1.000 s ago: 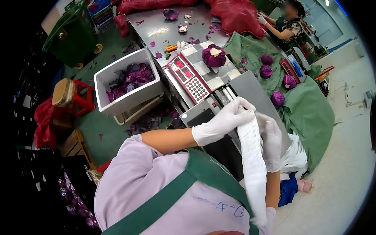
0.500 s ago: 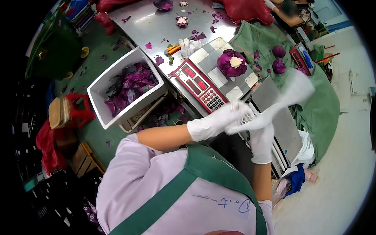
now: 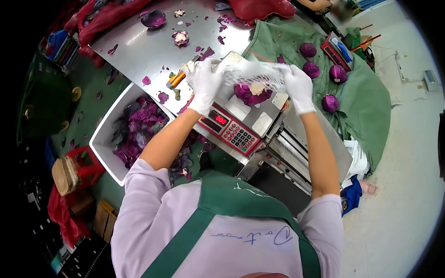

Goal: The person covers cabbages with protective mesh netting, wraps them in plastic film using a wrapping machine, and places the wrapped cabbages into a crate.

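In the head view, the white-gloved left hand (image 3: 206, 85) and the white-gloved right hand (image 3: 300, 89) are raised at the far side of a flat red-and-grey electronic scale (image 3: 241, 136). A white stretchy mesh net (image 3: 252, 72) spans between them, partly blurred; the fingers of each hand are clamped on one end of it, though I cannot tell whether any fingertips are inside. Just below the net, partly behind it, a round purple cabbage with a pale cut stem (image 3: 252, 98) sits on the scale. Near left stands a white box (image 3: 104, 141) of loose purple leaves (image 3: 139, 125); to the right, four round purple cabbages (image 3: 330, 103) lie on a green cloth (image 3: 366, 120)
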The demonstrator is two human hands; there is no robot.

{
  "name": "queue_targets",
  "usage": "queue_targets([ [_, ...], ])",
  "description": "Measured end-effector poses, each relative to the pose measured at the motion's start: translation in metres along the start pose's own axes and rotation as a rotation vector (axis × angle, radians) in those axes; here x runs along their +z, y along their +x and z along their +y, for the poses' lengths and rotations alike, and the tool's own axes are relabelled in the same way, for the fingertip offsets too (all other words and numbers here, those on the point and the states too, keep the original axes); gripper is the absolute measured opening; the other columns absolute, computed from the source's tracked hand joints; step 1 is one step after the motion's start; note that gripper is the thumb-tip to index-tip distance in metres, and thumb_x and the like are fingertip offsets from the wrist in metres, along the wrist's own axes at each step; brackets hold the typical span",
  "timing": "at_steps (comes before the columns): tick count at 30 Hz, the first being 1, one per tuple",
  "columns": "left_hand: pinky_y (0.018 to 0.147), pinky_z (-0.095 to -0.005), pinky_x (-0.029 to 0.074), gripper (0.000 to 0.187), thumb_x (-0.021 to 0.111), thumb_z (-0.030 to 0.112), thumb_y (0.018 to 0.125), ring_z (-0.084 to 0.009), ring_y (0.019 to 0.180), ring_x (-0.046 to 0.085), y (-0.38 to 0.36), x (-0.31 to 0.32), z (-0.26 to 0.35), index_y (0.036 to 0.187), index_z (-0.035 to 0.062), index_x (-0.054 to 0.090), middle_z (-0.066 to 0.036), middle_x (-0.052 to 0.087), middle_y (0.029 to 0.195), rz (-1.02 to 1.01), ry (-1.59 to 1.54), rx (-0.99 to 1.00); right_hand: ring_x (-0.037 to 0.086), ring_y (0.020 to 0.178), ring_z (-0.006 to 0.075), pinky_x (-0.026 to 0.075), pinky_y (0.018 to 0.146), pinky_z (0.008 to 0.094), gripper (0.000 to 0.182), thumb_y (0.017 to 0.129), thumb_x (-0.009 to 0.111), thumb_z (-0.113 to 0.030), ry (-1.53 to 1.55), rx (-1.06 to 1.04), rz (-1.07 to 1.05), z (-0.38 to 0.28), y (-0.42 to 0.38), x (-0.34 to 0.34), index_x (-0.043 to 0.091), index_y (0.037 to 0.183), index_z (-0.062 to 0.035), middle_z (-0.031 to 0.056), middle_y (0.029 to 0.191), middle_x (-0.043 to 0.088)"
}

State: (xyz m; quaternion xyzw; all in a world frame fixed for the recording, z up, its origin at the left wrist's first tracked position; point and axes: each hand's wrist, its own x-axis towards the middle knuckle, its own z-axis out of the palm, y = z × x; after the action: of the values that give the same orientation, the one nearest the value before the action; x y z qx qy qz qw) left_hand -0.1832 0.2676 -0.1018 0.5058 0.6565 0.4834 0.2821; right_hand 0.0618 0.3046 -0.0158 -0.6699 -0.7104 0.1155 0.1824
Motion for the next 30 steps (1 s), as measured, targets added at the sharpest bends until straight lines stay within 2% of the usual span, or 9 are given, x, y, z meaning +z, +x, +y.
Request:
queue_targets([
  [4,0.067,-0.0422,0.051,0.025,0.053,0.025,0.091,-0.0306,0.073,0.067,0.02,0.021,-0.041,0.111,0.0149,0.064,-0.014,0.069,0.083,-0.11,0.637,0.057,0.062,0.104,0.039,0.048,0.088,0.0452,0.049,0.094,0.042,-0.046,-0.234,0.108,-0.368,0.052,0.063,0.08,0.066,0.105,-0.0041,0.0238,0.11,0.064],
  [7,0.063,-0.0467,0.05,0.026,0.05,0.02,0.09,-0.0352,0.071,0.066,-0.001,0.036,-0.039,0.113,0.0178,0.062,-0.015,0.067,0.076,-0.339,0.682,0.259,0.066,0.098,0.025,0.052,0.085,0.0378,0.042,0.098,0.042,-0.033,0.931,0.588,-0.578,0.072,0.046,0.134,0.062,0.112,0.0001,0.0145,0.113,0.067],
  [9,0.068,-0.0449,0.05,0.02,0.053,0.017,0.087,-0.0341,0.081,0.065,-0.013,0.044,-0.04,0.103,0.0144,0.064,-0.015,0.067,0.089,-0.209,0.431,0.33,0.067,0.093,0.0189,0.055,0.082,0.0307,0.034,0.102,0.04,-0.022,1.537,0.7,-0.562,0.069,0.017,0.141,0.058,0.122,-0.0011,0.0086,0.113,0.067],
  [12,0.071,-0.0404,0.05,0.028,0.055,0.029,0.094,-0.0263,0.088,0.066,-0.041,0.062,-0.066,0.116,0.0128,0.061,-0.011,0.067,0.096,-0.268,-0.323,0.156,0.065,0.086,0.0128,0.052,0.076,0.0273,0.035,0.102,0.044,-0.025,1.349,0.552,-0.211,0.007,-0.056,0.061,0.062,0.117,0.0013,0.0061,0.104,0.069],
  [15,0.099,-0.0403,0.048,0.05,0.048,0.041,0.099,-0.0255,0.113,0.06,-0.069,0.008,0.02,0.131,0.0026,0.051,-0.014,0.06,0.125,-0.829,-1.338,-0.918,0.061,0.092,0.0122,0.048,0.083,0.0272,0.035,0.101,0.046,-0.022,1.104,0.211,-0.035,-0.014,-0.1,0.007,0.065,0.107,0.0072,0.0091,0.101,0.069],
  [19,0.099,-0.0478,0.048,0.058,0.045,0.049,0.098,-0.0311,0.114,0.059,-0.122,-0.03,0.06,0.132,0.0017,0.047,-0.019,0.053,0.133,-0.577,-1.298,-1.237,0.062,0.092,0.0142,0.048,0.087,0.0276,0.026,0.1,0.048,-0.013,1.046,-0.004,-0.054,-0.02,-0.159,-0.036,0.061,0.108,0.0082,0.0095,0.101,0.068],
  [24,0.098,-0.0487,0.047,0.062,0.037,0.052,0.098,-0.0342,0.112,0.058,-0.185,-0.036,0.061,0.129,-0.0008,0.048,-0.022,0.058,0.124,-0.663,-1.48,-1.105,0.067,0.089,0.0221,0.054,0.082,0.0334,0.035,0.101,0.043,-0.023,1.65,0.433,-0.513,-0.013,-0.231,-0.098,0.058,0.11,0.0065,0.0167,0.1,0.068],
  [26,0.102,-0.0475,0.043,0.063,0.038,0.048,0.095,-0.0342,0.111,0.058,-0.207,-0.034,0.072,0.126,-0.0058,0.049,-0.024,0.058,0.123,-0.643,-1.416,-0.657,0.067,0.086,0.0236,0.054,0.08,0.0353,0.033,0.101,0.043,-0.025,1.724,0.63,-0.844,0.022,-0.255,-0.11,0.06,0.1,0.0035,0.0181,0.095,0.068],
  [30,0.108,-0.0497,0.037,0.05,0.053,0.034,0.087,-0.0438,0.115,0.054,-0.24,-0.007,0.126,0.112,-0.0094,0.059,-0.035,0.054,0.122,-0.985,-1.718,-1.089,0.063,0.106,0.0221,0.045,0.098,0.0339,0.051,0.088,0.063,-0.038,1.266,0.13,-1.221,0.061,-0.298,-0.142,0.066,0.11,0.0076,0.0151,0.112,0.068],
])
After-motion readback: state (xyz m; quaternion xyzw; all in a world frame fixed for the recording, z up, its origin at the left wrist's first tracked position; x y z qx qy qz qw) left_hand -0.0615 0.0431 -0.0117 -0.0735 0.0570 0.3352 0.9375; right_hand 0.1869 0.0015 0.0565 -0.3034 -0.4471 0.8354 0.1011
